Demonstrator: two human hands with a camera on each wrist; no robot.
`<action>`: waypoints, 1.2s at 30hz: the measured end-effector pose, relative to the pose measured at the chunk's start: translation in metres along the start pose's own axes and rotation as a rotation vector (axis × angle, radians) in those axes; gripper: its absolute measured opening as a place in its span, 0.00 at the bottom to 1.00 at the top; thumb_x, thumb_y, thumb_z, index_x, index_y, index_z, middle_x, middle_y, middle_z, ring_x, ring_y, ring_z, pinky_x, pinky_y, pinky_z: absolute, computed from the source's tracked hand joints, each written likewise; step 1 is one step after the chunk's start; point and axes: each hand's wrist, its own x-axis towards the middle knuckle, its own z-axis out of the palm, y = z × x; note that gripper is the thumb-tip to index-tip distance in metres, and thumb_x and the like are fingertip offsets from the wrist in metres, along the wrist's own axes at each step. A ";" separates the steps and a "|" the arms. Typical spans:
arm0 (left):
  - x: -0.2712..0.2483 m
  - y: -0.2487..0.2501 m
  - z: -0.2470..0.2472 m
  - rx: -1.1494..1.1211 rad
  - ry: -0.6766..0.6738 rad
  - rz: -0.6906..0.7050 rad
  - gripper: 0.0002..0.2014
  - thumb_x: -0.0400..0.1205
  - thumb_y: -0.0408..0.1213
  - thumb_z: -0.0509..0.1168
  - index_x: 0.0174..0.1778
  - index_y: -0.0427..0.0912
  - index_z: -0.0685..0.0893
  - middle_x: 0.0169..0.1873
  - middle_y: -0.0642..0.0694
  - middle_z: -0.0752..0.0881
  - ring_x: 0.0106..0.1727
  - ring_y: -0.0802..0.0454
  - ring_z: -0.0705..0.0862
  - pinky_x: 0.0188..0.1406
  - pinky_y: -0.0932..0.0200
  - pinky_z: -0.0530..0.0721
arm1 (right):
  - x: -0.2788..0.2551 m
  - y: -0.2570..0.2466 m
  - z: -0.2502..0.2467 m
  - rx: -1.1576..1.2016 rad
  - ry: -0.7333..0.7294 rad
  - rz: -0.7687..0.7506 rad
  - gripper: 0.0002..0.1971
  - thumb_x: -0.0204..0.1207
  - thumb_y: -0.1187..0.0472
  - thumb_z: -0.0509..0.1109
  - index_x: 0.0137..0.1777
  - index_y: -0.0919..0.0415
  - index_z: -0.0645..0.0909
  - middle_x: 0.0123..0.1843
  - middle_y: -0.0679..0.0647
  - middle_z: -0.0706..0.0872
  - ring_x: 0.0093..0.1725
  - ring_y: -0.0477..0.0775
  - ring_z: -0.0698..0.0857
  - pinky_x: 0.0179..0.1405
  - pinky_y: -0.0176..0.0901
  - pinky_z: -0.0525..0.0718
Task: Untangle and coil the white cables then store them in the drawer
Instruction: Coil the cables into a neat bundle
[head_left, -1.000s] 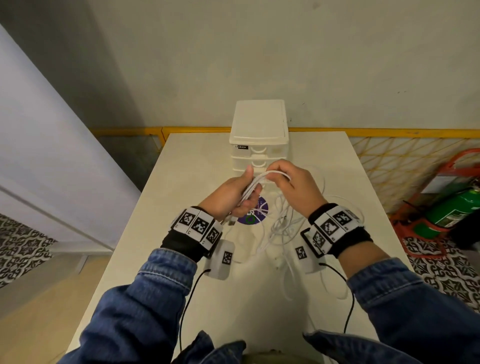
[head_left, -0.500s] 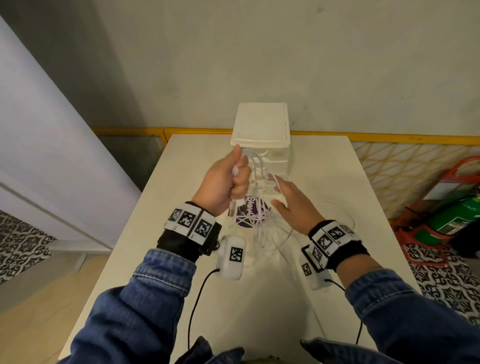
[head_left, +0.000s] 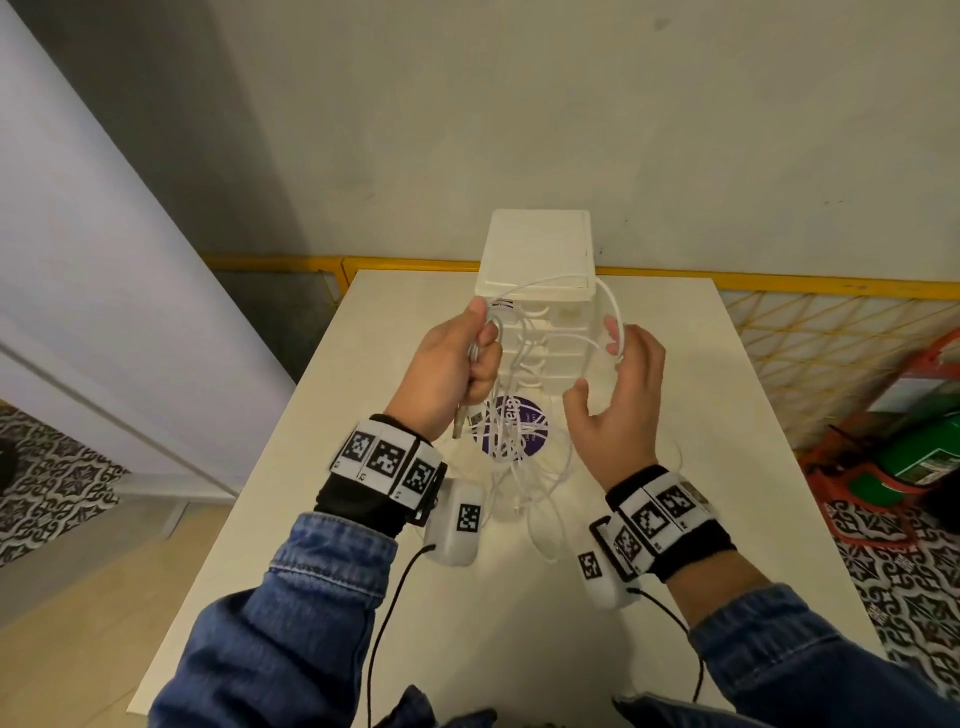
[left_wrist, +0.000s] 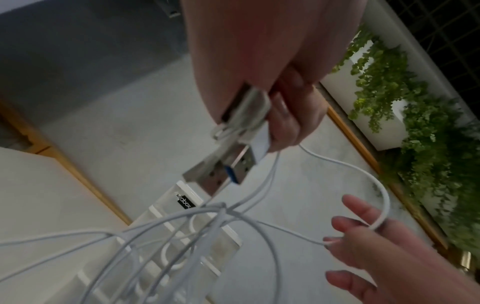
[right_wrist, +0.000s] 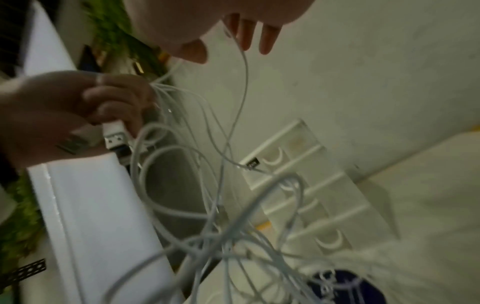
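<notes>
Above the table, my left hand grips a bunch of white cable ends; their USB plugs stick out below the fist. From it the tangled white cables hang down to the tabletop. One strand arcs rightward in a loop over the straight, spread fingers of my right hand, which does not grip it. The white drawer unit stands just behind both hands with its drawers closed. In the right wrist view the tangle hangs in front of the drawer unit.
A purple round disc lies on the white table under the cables. A yellow rail runs behind the table at the wall. A green and red extinguisher stand sits on the floor to the right.
My hands were together on the cable a second ago. The left hand has since risen with the cable ends, and the right hand has swung out to the right, drawing a loop wide.
</notes>
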 end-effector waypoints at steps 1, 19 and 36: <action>-0.001 0.000 0.000 0.003 0.015 -0.002 0.20 0.88 0.48 0.46 0.31 0.47 0.68 0.19 0.53 0.63 0.17 0.58 0.56 0.18 0.63 0.52 | 0.004 -0.005 0.000 -0.097 -0.024 0.041 0.33 0.67 0.66 0.66 0.74 0.66 0.64 0.66 0.65 0.72 0.64 0.57 0.73 0.66 0.44 0.73; -0.003 0.008 -0.006 0.072 0.129 -0.002 0.20 0.88 0.49 0.48 0.31 0.49 0.69 0.19 0.54 0.64 0.18 0.57 0.59 0.14 0.65 0.58 | -0.007 0.004 0.027 -0.189 -0.781 0.349 0.17 0.82 0.54 0.55 0.37 0.63 0.77 0.36 0.61 0.84 0.38 0.63 0.82 0.40 0.50 0.77; -0.001 0.007 -0.070 0.018 0.482 -0.115 0.19 0.87 0.47 0.49 0.29 0.49 0.68 0.15 0.54 0.67 0.13 0.58 0.61 0.11 0.69 0.56 | -0.010 0.086 -0.026 -0.465 -0.405 0.699 0.30 0.75 0.68 0.60 0.78 0.66 0.59 0.79 0.66 0.62 0.78 0.66 0.62 0.77 0.56 0.62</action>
